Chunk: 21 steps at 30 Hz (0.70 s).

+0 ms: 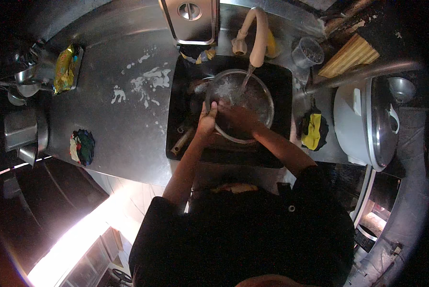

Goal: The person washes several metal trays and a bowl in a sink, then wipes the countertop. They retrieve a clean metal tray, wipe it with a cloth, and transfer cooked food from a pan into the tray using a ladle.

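Note:
A round bowl or basin stands in the dark sink, with its rim catching the light. Water runs into it from a beige faucet. My left hand grips the bowl's left rim, the thumb lying over the edge. Inside the bowl is my right hand, blurred and dim; whether its fingers hold anything is not visible. The bowl's contents are hard to make out beneath churned, pale water. Left of the bowl, a tube-like handle lies in the sink.
White suds spot the steel counter. A lidded metal pan stands behind the sink. At right are a clear plastic tub, a wooden board, a yellow cloth and a large white cooker. Another cloth lies at left.

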Each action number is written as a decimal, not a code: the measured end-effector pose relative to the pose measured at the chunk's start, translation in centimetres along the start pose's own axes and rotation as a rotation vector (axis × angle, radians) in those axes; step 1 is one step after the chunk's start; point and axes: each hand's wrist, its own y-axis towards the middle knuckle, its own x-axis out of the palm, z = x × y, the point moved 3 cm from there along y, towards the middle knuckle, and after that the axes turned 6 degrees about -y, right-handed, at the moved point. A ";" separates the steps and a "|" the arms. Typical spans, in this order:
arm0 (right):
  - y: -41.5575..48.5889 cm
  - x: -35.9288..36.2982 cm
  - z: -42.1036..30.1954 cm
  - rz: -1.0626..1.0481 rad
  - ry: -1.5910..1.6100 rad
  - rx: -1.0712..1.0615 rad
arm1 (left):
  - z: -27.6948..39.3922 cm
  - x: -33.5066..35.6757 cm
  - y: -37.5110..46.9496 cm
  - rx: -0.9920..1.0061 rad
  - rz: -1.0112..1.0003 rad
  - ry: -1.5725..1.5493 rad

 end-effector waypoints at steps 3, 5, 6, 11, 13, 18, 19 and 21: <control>0.2 2.9 3.1 0.371 0.280 -0.098 | 2.0 -0.6 1.4 0.246 -0.049 0.505; 0.9 0.5 5.1 0.367 0.442 0.155 | 3.7 0.2 0.4 0.281 0.002 0.635; 0.9 0.2 5.8 0.349 0.554 0.331 | 4.6 1.2 -0.3 0.321 0.050 0.709; -3.3 11.8 3.3 0.187 0.673 0.528 | 4.3 2.5 -0.9 0.413 0.186 0.901; -3.3 8.9 -1.1 0.073 0.752 0.385 | 1.9 -0.9 0.6 0.496 0.216 0.747; -5.6 2.8 -3.5 0.015 0.506 0.149 | 0.4 -4.9 3.8 0.095 0.174 0.363; -5.8 4.2 -2.5 -0.106 0.576 0.332 | 1.4 -3.5 3.1 0.024 0.157 0.327; -5.7 6.0 -0.3 -0.090 0.860 0.545 | 2.7 -0.6 1.1 -0.115 0.136 0.249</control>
